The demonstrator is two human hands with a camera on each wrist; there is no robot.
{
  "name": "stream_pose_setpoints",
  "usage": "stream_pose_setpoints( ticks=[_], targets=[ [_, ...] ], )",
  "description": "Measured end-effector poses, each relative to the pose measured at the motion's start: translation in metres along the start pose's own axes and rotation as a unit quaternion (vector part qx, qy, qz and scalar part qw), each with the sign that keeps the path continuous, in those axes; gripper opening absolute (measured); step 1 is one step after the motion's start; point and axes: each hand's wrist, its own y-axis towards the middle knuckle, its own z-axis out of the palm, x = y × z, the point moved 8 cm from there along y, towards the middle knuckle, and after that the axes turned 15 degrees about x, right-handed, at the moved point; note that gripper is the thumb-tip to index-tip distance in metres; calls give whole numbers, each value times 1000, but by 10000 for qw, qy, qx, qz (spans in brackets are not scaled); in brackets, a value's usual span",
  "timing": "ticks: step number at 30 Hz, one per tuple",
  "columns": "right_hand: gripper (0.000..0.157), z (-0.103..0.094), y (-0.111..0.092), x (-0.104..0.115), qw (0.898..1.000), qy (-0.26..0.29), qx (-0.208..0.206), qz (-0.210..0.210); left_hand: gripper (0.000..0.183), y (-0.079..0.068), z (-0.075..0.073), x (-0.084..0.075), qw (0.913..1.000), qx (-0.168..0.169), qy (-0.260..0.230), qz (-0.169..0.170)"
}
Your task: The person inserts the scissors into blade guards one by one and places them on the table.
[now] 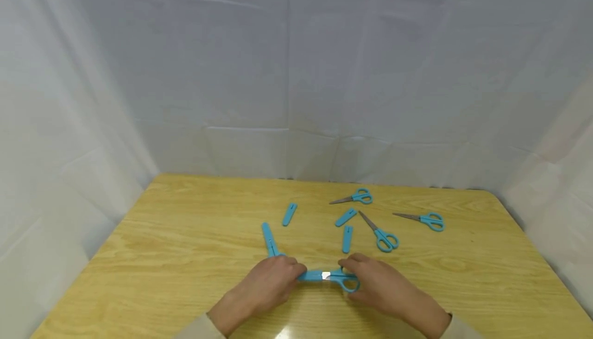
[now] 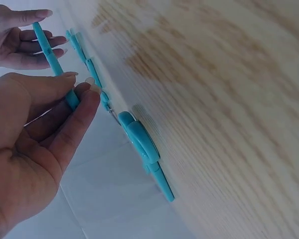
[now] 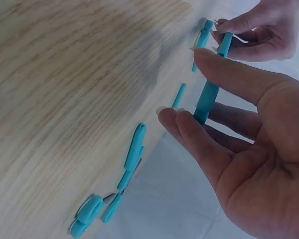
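Creased pale sheeting (image 1: 287,71) hangs behind and on both sides of a wooden worktop (image 1: 162,256), its yellowish grain streaked and its far corners rounded, the near edge out of frame. At near centre, a person's hands grasp opposite ends of one pair of scissors: the left hand (image 1: 275,282) pinches the flat turquoise cap (image 1: 311,275), the right hand (image 1: 380,285) grips the looped handle (image 1: 345,280), and a short strip of shiny metal blade (image 1: 326,275) shows between them. Fingers cover parts of the cap and handle; the blade's tip is hidden. Just beyond the left hand lie capped scissors (image 1: 268,238), their handle mostly concealed. Farther off, three slim, round-ended loose caps (image 1: 289,214) are scattered around the middle, with three bare scissors (image 1: 379,232), grey blades tapering, toward the right. Pale sleeves (image 1: 201,328) are cut off; in the wrist views, distant pieces overlap, hard to separate.
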Motion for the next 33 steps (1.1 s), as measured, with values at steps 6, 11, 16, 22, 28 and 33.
stream_pose_setpoints(
  ticks=[6, 11, 16, 22, 28, 33],
  targets=[
    [57, -1, 1, 0, 9998, -4, -218, 33, 5, 1, 0, -2, 9999, -40, 136, 19],
    [57, 0, 1, 2, 9997, 18, -248, 59, 4, 2, 2, -3, 9995, 12, 313, -35],
    [57, 2, 2, 5, 9998, -51, -204, -4, 6, 3, 4, -5, 9985, 39, 546, -94],
    [56, 1, 2, 9, 9993, -208, -289, -118, 6, 2, 3, -6, 9977, -31, 662, -169],
    [57, 0, 1, 11, 9988, -349, -338, -88, 7, 1, 1, -8, 9969, -100, 762, -196],
    [57, 1, 1, 13, 9987, -350, -366, -70, 8, 2, 0, -9, 9960, -90, 853, -245]
  ],
)
